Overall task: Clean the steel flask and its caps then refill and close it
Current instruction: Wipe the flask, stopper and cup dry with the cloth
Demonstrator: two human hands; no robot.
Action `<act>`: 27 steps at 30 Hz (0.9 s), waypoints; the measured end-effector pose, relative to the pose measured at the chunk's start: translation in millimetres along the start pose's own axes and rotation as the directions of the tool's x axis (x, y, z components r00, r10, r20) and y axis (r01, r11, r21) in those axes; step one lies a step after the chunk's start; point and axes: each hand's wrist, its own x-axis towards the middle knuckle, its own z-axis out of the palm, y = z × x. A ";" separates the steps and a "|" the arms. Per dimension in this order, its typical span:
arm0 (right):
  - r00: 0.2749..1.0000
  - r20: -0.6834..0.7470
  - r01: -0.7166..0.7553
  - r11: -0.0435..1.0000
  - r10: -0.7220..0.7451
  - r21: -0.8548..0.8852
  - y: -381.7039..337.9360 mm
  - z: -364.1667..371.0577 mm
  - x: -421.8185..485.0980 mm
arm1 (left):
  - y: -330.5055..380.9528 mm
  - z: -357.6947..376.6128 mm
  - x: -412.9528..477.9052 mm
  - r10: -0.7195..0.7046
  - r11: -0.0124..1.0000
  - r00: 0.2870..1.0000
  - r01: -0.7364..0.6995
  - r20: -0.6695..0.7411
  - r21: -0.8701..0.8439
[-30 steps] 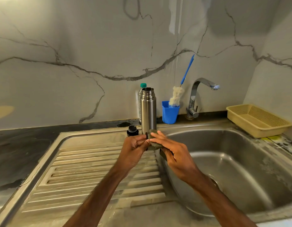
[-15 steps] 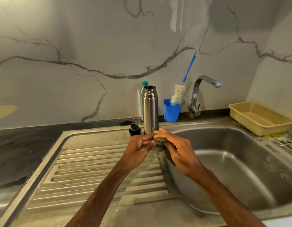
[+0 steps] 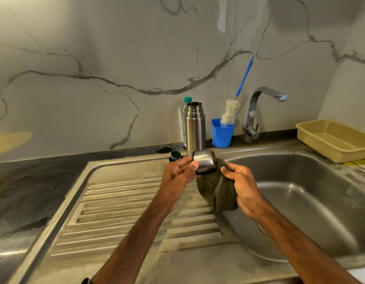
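Steel cap [image 3: 204,161] sat pinched in the left hand [image 3: 177,175] so the right hand [image 3: 244,185], gripping the dark cloth [image 3: 216,193], could wipe it.

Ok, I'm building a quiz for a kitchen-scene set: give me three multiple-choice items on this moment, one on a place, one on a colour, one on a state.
1. Where is the black stopper?
A) in the sink basin
B) just left of the steel flask
C) in the yellow basket
2. What colour is the cup holding the bottle brush?
A) red
B) blue
C) white
3. The flask's mouth is:
A) open
B) screwed shut
C) stuffed with the brush
Answers: 1 B, it stands by the flask's base; 2 B, blue plastic; 3 A, the left hand holds the steel cap, the right hand the cloth.
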 end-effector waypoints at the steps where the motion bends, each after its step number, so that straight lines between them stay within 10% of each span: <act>1: 1.000 -0.026 -0.009 1.000 0.009 0.019 -1.2 0.7 1.9 | -2.3 2.4 -0.5 0.010 1.000 1.000 -0.011 0.015 0.026; 15: 0.994 0.011 -0.113 0.986 0.112 0.125 -1.9 11.5 -6.5 | -20.8 6.5 5.9 0.271 0.926 0.955 -0.224 -0.122 0.302; 27: 0.992 0.015 -0.123 0.988 0.123 0.088 4.3 16.5 -8.7 | -26.5 18.6 1.4 0.158 0.964 0.957 -0.097 -0.242 0.246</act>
